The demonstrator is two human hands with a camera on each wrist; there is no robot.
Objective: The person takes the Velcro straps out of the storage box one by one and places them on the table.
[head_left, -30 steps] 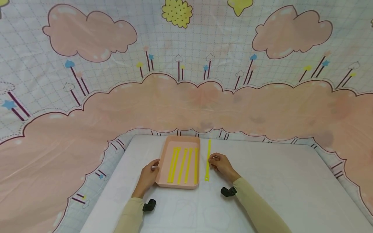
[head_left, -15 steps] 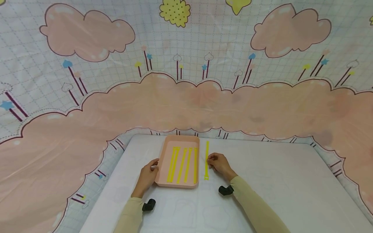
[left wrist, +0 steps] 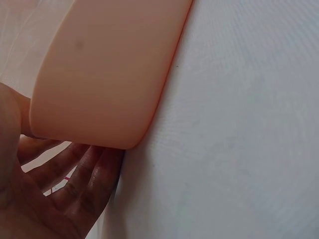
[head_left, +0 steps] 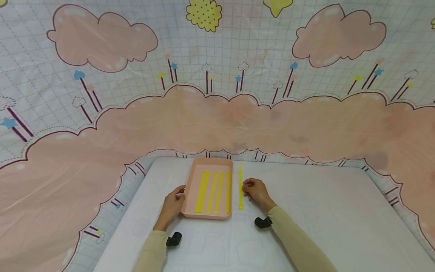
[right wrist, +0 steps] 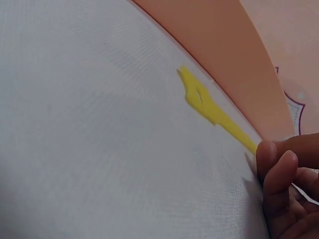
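Observation:
A pink tray [head_left: 207, 216] lies on the table with several yellow cable ties [head_left: 212, 194] side by side in it. My left hand [head_left: 172, 206] grips the tray's left wall; in the left wrist view the thumb is over the rim and the fingers [left wrist: 82, 179] are against the outside. Just right of the tray, another yellow cable tie [right wrist: 204, 102] runs parallel to the wall, its slotted head toward me. My right hand [head_left: 256, 190] pinches this tie around its middle, fingers curled; the fingertips [right wrist: 279, 172] hide the exact contact in the right wrist view.
The white table [head_left: 306, 211] reaches well to the right and front of the tray. A cloth [head_left: 272, 128] with printed clouds hangs behind it. Black wrist cameras [head_left: 174, 239] sit at both sleeves.
My right hand has shifted slightly left, bringing the loose cable tie closer to the tray. That tie has also turned a little and looks narrower. The left hand and tray stay put.

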